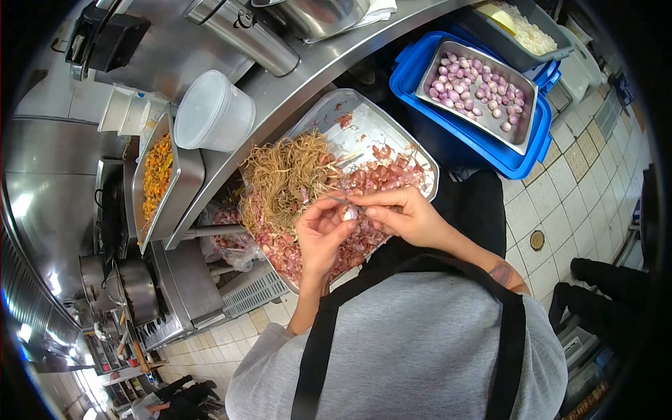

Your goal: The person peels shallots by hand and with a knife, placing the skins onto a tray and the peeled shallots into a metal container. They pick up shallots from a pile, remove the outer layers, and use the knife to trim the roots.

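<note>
My left hand (323,234) pinches a small shallot (350,213) between thumb and fingers, above a large metal tray (428,157). My right hand (402,215) meets it from the right, closed around a small knife (339,200) whose thin blade lies against the shallot; its handle is hidden in the fingers. Under both hands the tray holds reddish shallot skins (385,171) and a tangled heap of dry, straw-coloured roots (290,175). Peeled purple shallots (465,80) fill much of a steel pan (523,134) at the upper right.
The steel pan rests on a blue lidded bin (514,168). Behind it stands a grey tub (560,50) with pale chopped food. Along the left runs a steel counter (269,105) bearing a white plastic tub (213,115) and a pan of diced vegetables (185,189). Another person's dark-clad legs (602,301) show at right.
</note>
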Available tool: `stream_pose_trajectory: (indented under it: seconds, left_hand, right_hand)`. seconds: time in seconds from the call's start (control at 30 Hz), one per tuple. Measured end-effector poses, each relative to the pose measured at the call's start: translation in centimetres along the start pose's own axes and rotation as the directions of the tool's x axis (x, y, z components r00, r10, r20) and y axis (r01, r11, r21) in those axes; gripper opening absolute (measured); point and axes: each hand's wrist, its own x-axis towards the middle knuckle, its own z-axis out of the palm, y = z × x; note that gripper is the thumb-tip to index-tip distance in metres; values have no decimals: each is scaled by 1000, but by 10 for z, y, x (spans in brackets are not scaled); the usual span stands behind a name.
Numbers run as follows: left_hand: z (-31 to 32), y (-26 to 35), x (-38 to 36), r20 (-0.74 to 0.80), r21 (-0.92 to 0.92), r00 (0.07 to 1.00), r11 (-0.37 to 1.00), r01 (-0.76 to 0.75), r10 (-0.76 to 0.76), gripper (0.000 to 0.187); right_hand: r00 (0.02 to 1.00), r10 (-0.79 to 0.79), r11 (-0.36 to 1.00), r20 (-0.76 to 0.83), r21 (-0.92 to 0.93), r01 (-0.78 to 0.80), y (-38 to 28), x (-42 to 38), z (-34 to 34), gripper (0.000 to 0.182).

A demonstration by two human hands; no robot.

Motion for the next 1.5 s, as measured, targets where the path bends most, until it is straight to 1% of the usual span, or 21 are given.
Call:
stream_pose_trajectory:
  seconds: [0.07, 0.17, 0.2, 0.3, 0.33, 0.4, 0.43, 0.5, 0.53, 0.63, 0.73, 0.83, 0.93, 1.03, 1.13, 1.17, 1.23, 1.27, 1.37, 1.43, 1.5]
  left_hand:
    - [0, 0, 0, 4, -25, 1000, 999, 28, -28, 43]
    - [5, 5, 2, -4, -86, 998, 994, 67, -68, 50]
    - [6, 6, 3, -3, -111, 997, 991, 76, -77, 51]
    - [6, 7, 4, 12, -138, 997, 987, 80, -79, 53]
    - [5, 6, 4, 19, -139, 997, 987, 78, -76, 53]
    - [4, 3, 4, -26, -141, 997, 988, 63, -67, 50]
    - [3, 2, 4, -50, -141, 997, 988, 56, -64, 49]
    - [1, 0, 3, -69, -85, 997, 996, 39, -45, 45]
    - [0, -1, 3, -78, -57, 996, 998, 31, -35, 43]
    - [0, -2, 3, -31, -38, 998, 998, -53, 52, 37]
    - [4, 0, 3, -66, 1, 996, 998, -64, 64, 36]
    - [-1, -1, 2, -19, 39, 992, 992, -120, 121, 36]
    - [-3, 2, 2, 41, 45, 989, 989, -141, 139, 36]
    - [-4, -2, -3, 69, 23, 984, 985, -169, 167, 38]
    - [2, -3, -4, -9, -24, 992, 992, -124, 124, 38]
    - [3, -2, -4, -35, -34, 994, 994, -105, 104, 39]
    - [6, 1, -3, -88, -54, 994, 996, -70, 65, 39]
    - [7, 2, -2, -67, -33, 995, 996, -82, 80, 39]
    - [4, 4, 2, -13, 29, 994, 994, -110, 110, 40]
    - [0, 2, 3, 6, 71, 993, 990, -122, 122, 40]
    - [0, 2, 2, 3, 52, 993, 992, -118, 118, 39]
  right_hand:
    - [982, 170, 949, 77, 256, -184, -11, -1, -6, 28]
    - [988, 154, 957, -19, 253, -144, -7, 3, -9, 27]
    - [985, 123, 987, -119, 121, -109, -4, 4, -10, 27]
    - [975, 18, 999, -221, 33, -11, 2, 6, -8, 28]
    - [981, 5, 1000, -191, 22, -1, 2, 5, -7, 29]
    - [991, -17, 1000, -133, 3, 18, 0, 2, -2, 31]
    - [994, -5, 1000, -106, -3, 5, -1, -1, 0, 32]
    - [999, 16, 1000, -50, -18, -17, -2, -4, 4, 35]
    - [999, 13, 1000, -50, -28, -15, 1, -3, 4, 38]
    - [999, -33, 998, -38, -58, 31, 4, -2, 4, 38]
    - [999, -3, 1000, -39, 6, 4, -5, -4, 9, 39]
    - [999, 0, 996, -34, -88, -3, -8, -5, 8, 36]
    - [992, -115, 972, -55, -211, 100, -9, -5, 12, 33]
    - [958, -267, 934, -105, -273, 230, 3, -1, 13, 30]
    - [995, -79, 997, -64, -17, 78, 0, -1, 11, 32]
    - [1000, 19, 994, -6, 111, -18, -3, -2, 7, 33]
    - [971, 189, 913, 145, 338, -228, -14, -4, -3, 36]
    - [968, 218, 937, 128, 250, -244, -19, -5, -2, 38]
    - [981, 156, 955, 117, 234, -180, -21, -8, 5, 39]
    - [997, 65, 991, 45, 111, -70, -10, -7, 6, 39]
    - [1000, -17, 999, -7, -47, 16, -7, -8, 8, 38]
